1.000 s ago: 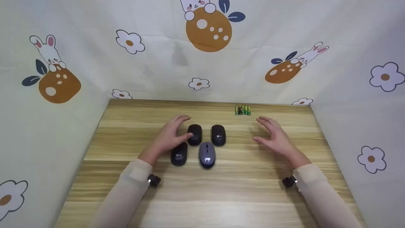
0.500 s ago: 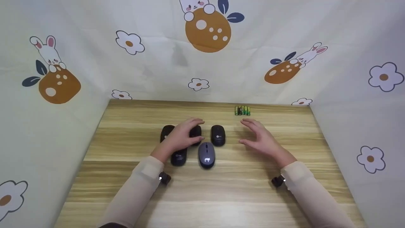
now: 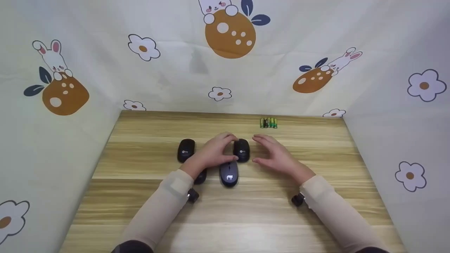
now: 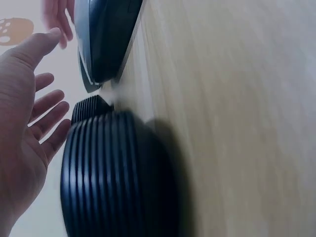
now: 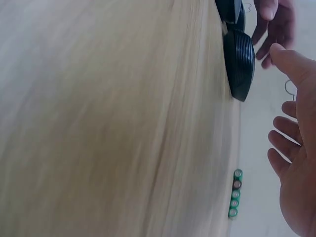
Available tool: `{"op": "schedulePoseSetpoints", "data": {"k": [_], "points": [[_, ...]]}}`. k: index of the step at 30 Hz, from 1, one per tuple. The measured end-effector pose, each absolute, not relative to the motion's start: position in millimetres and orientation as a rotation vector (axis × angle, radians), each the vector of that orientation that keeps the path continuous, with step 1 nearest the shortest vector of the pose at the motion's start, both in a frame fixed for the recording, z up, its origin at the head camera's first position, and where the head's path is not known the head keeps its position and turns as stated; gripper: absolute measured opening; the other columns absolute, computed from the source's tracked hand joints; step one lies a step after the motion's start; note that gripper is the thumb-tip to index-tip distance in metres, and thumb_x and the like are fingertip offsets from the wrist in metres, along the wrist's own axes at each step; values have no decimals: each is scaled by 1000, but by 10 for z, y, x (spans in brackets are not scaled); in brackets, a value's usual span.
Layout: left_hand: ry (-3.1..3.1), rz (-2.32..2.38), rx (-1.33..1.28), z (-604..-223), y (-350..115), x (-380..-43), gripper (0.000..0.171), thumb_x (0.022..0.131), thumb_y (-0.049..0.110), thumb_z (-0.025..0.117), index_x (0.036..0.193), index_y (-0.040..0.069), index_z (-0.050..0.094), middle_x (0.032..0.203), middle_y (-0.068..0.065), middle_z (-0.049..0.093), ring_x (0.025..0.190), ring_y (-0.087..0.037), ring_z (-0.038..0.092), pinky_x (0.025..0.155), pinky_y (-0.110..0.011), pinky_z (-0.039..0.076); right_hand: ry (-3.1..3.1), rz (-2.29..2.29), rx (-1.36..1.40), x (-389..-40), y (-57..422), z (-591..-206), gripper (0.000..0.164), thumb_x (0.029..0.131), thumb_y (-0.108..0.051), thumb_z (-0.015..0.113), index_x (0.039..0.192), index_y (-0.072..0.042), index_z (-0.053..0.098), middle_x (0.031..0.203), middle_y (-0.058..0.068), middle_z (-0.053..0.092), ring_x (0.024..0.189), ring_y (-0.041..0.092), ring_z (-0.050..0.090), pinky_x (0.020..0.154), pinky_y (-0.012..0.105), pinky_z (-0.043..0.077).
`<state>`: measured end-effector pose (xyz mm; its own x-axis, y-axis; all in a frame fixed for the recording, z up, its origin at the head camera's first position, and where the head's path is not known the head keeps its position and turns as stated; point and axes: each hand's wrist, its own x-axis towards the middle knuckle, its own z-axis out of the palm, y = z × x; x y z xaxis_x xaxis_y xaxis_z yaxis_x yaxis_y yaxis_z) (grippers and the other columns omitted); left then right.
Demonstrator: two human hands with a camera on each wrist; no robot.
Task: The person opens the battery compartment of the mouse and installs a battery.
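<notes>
Fingers spread and gently curved, my left hand (image 3: 215,151) hovers over the computer mice, its thumb and fingertips beside the far right black mouse (image 3: 241,151). My right hand (image 3: 277,156) faces that mouse from the right, its fingers apart from it, holding nothing. A grey mouse (image 3: 229,174) lies just below my left thumb. Another black mouse (image 3: 186,150) sits left of my left hand, and one more black mouse (image 3: 201,177) is partly covered by my left wrist. In the left wrist view, a black mouse with a ridged side (image 4: 103,173) is close to the camera.
Several green and dark batteries (image 3: 268,123) lie in a row near the back edge of the wooden table (image 3: 239,218). Behind and beside it hang pale cloth walls (image 3: 168,77) printed with rabbits and flowers.
My left hand has moved right across the mice, uncovering the left black mouse and hiding the one beside it. My right hand has moved left, towards the far right mouse. The mice have stayed put.
</notes>
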<state>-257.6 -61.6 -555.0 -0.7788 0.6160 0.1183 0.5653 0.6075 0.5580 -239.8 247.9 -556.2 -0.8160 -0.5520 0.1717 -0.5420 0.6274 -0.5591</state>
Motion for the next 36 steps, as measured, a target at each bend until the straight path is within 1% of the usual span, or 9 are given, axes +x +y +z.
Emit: {"op": "schedulePoseSetpoints", "data": {"k": [5, 9, 12, 16, 20, 25, 30, 33, 36], "points": [[2742, 873, 1006, -5567, -552, -2581, 68, 97, 47, 86, 152, 15, 62, 151, -5, 61, 141, -27, 58, 122, -47, 45, 2798, -948, -962, -2418, 2401, -5595, 85, 95, -36, 89, 164, -6, 51, 170, 13, 47, 158, 33, 42, 132, 51, 32], [2740, 838, 992, -5588, -505, -2595, 71, 97, 47, 86, 156, 16, 60, 154, -4, 61, 143, -27, 58, 123, -47, 45, 2791, -944, -959, -2419, 2352, -5618, 84, 95, -34, 90, 164, -6, 50, 170, 12, 47, 158, 32, 42, 132, 49, 32], [2741, 797, 974, -5595, -483, -2598, 73, 97, 48, 85, 158, 17, 58, 157, -5, 59, 146, -29, 56, 124, -49, 44, 2786, -941, -948, -2416, 2311, -5627, 82, 95, -32, 90, 163, -6, 51, 170, 11, 47, 158, 32, 43, 131, 50, 33], [2745, 741, 950, -5601, -459, -2603, 73, 98, 49, 84, 159, 18, 58, 162, -7, 57, 150, -30, 53, 126, -50, 42, 2777, -937, -939, -2422, 2266, -5637, 75, 95, -28, 89, 159, -7, 56, 168, 13, 50, 155, 35, 47, 129, 55, 35], [2738, 704, 943, -5599, -428, -2613, 72, 99, 48, 83, 158, 16, 59, 163, -9, 56, 152, -31, 51, 127, -50, 40, 2768, -929, -954, -2441, 2229, -5653, 69, 95, -24, 89, 156, -7, 60, 166, 12, 52, 153, 35, 49, 129, 55, 37], [2735, 665, 971, -5601, -383, -2626, 72, 97, 45, 86, 156, 11, 61, 162, -11, 57, 151, -32, 51, 128, -48, 39, 2745, -936, -986, -2459, 2191, -5670, 67, 95, -20, 89, 154, -5, 62, 164, 13, 55, 151, 36, 52, 128, 53, 38], [2740, 715, 993, -5587, -344, -2631, 70, 92, 39, 92, 150, 8, 64, 153, -10, 63, 143, -29, 58, 124, -45, 44, 2755, -914, -979, -2470, 2158, -5671, 67, 94, -21, 91, 151, -3, 62, 160, 16, 58, 149, 37, 54, 128, 52, 39], [2737, 764, 989, -5573, -333, -2629, 68, 90, 35, 94, 145, 8, 66, 146, -9, 66, 135, -28, 63, 120, -43, 48, 2766, -888, -974, -2480, 2140, -5667, 67, 93, -22, 92, 150, -3, 62, 159, 17, 59, 149, 37, 54, 128, 50, 39], [2736, 774, 976, -5575, -324, -2640, 67, 88, 33, 95, 143, 9, 67, 143, -8, 66, 131, -27, 65, 117, -42, 50, 2767, -881, -985, -2488, 2128, -5669, 68, 92, -23, 93, 149, -2, 62, 158, 18, 59, 148, 38, 55, 128, 50, 39]]}}
